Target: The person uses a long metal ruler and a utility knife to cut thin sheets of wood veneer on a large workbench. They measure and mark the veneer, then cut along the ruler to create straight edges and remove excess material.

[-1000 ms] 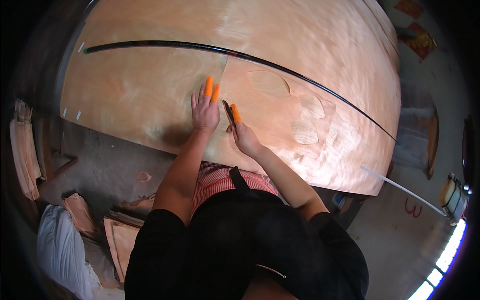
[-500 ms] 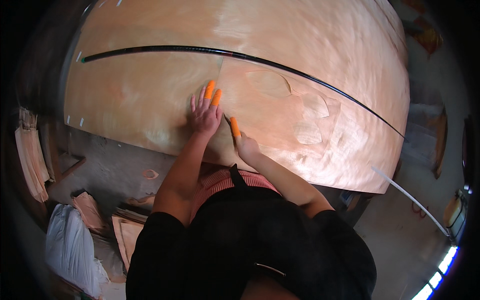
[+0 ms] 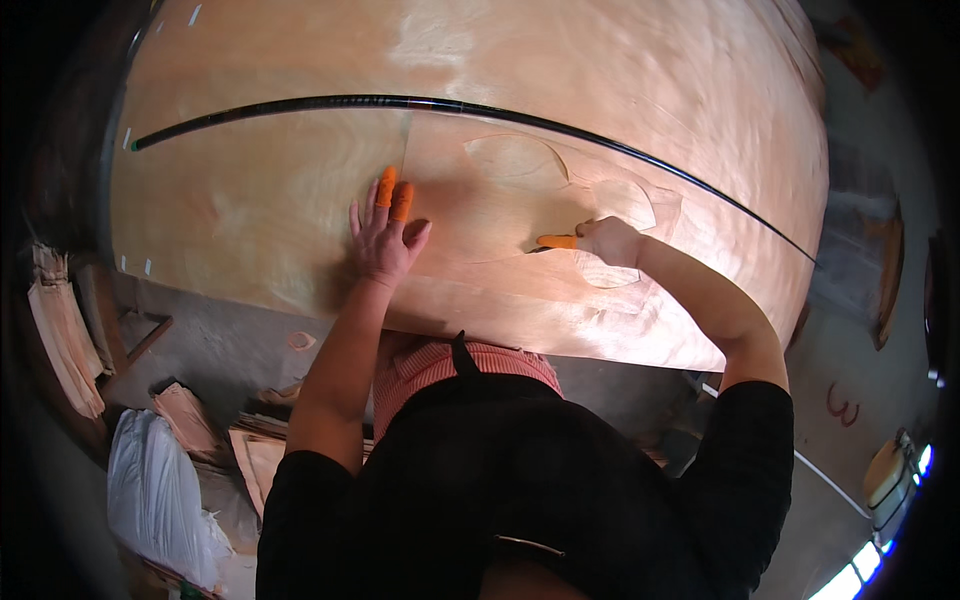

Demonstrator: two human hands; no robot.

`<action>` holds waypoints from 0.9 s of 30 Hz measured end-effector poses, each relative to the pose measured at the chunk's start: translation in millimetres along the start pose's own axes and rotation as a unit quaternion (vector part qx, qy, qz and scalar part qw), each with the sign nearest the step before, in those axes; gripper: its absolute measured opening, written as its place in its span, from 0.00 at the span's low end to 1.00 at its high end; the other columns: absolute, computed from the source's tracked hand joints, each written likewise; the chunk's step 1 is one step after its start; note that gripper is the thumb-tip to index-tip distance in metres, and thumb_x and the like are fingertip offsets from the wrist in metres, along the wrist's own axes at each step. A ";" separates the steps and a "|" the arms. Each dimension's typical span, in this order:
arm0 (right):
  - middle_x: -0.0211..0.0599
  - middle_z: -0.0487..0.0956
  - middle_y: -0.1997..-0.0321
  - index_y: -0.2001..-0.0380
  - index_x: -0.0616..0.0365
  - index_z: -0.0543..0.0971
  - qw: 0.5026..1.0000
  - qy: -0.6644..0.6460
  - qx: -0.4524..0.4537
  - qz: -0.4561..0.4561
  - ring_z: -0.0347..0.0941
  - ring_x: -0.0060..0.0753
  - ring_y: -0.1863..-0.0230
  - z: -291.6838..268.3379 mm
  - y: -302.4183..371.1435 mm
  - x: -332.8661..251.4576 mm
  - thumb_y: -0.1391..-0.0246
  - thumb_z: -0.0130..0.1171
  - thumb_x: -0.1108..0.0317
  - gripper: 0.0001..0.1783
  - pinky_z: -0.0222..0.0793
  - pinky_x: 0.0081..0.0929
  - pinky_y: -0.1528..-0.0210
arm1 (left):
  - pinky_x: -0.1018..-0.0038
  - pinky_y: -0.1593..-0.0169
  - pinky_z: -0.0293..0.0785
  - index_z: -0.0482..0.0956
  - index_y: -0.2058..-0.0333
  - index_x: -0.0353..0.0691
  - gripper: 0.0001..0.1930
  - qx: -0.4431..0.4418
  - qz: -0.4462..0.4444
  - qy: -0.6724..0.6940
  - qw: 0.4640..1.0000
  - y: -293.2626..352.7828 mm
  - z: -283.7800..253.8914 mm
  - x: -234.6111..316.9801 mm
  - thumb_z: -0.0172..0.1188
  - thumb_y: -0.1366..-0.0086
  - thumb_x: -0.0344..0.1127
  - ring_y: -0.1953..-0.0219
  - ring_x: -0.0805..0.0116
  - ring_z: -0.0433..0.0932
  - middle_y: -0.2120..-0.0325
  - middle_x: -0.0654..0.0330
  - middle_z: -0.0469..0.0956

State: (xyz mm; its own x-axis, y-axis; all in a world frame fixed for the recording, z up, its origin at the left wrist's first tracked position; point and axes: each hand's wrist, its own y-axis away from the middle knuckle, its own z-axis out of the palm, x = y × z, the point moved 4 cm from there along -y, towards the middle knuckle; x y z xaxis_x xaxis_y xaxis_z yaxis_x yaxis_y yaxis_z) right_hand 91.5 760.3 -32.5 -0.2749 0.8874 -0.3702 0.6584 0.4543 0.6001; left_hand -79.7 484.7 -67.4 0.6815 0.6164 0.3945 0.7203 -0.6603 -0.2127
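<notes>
My left hand [image 3: 383,245] lies on a thin wood veneer sheet [image 3: 470,225], fingers spread. Orange finger cots cover two of its fingers. It rests near a straight seam in the veneer. To the right, my right hand [image 3: 608,242] is closed on a small knife [image 3: 535,249], its dark tip against the sheet and pointing left. An orange cot covers the index finger stretched along the knife; the handle is hidden in the grip. Around this hand are curved cut outlines, one a rounded veneer flap [image 3: 518,160] beyond it.
A long black tapered pole [image 3: 400,102] lies across the veneer beyond both hands. At lower left are a white plastic bag [image 3: 160,495] and veneer offcuts [image 3: 62,330]. A white rod [image 3: 832,485] slants at lower right.
My right hand has moved right with the knife, away from the seam, and turned so the tip points left. My left hand has shifted slightly left and its thumb now sticks out.
</notes>
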 end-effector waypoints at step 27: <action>0.41 0.69 0.72 0.65 0.53 0.67 0.977 0.007 0.176 0.120 0.69 0.43 0.73 -28.1 -65.3 -17.7 0.59 0.45 0.75 0.13 0.66 0.35 0.74 | 0.51 0.45 0.47 0.63 0.51 0.43 0.33 -0.016 -0.005 0.080 0.997 1.0 -14.3 -0.4 0.61 0.56 0.47 0.43 0.60 0.53 0.45 0.58 0.54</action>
State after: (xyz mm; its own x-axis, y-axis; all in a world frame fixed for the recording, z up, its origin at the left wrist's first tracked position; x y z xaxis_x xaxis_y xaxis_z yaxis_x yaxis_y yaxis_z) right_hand 33.7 717.2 -45.2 -0.0916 0.9671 -0.2373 0.9042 0.1806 0.3870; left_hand -81.2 477.6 -55.0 0.6428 0.5491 0.5341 0.7212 -0.6687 -0.1806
